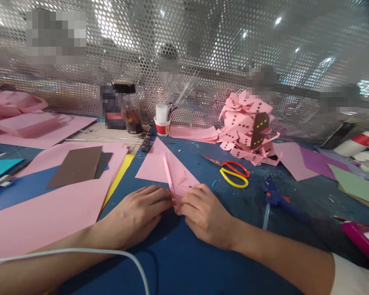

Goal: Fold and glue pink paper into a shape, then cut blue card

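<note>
Between my hands, at the middle of the blue tabletop, is a folded piece of pink paper (168, 170) with a thin strip standing up from it. My left hand (146, 209) is closed, its fingertips pinching the lower left edge of the strip. From the other side, my right hand (203, 213) grips the paper's lower corner with curled fingers. A larger pink triangle of paper (155, 159) lies flat just behind. The exact folds under my fingertips are hidden.
Scissors (233, 174) with red and yellow handles and a blue glue gun (273, 194) lie to the right. Behind stands a pink paper construction (242, 127). Pink sheets (64, 217) cover the left side. A white cable (110, 250) crosses over my left forearm.
</note>
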Tool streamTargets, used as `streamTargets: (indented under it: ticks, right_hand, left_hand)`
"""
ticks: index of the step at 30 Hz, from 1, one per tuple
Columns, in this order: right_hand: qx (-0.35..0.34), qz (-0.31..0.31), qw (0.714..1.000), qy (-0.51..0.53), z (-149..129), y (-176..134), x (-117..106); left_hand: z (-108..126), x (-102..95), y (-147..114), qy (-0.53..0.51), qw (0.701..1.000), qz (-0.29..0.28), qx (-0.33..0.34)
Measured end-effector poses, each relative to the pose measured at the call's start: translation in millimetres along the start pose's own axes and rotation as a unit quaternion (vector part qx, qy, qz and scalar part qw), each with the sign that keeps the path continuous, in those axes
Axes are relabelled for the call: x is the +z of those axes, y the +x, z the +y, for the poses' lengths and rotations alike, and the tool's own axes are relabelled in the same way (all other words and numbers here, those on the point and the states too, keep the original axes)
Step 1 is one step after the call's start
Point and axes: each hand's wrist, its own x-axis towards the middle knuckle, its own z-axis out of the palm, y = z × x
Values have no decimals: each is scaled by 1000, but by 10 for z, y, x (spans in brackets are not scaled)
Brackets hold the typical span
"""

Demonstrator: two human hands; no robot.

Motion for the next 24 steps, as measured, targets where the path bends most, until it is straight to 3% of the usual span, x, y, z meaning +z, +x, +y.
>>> streamTargets:
  ticks: [9, 13, 24]
  right_hand:
    - [-11, -38, 999, -36, -42, 15, -36]
    - [19, -28, 999, -7, -31, 8, -1]
    - [131, -26, 986, 94, -25, 72, 26]
  left_hand:
    - [-3, 2, 3, -14, 1000, -4, -6]
    - [7, -4, -3, -18, 1000, -15, -9]
    - [97, 60, 93, -118, 983, -8, -141]
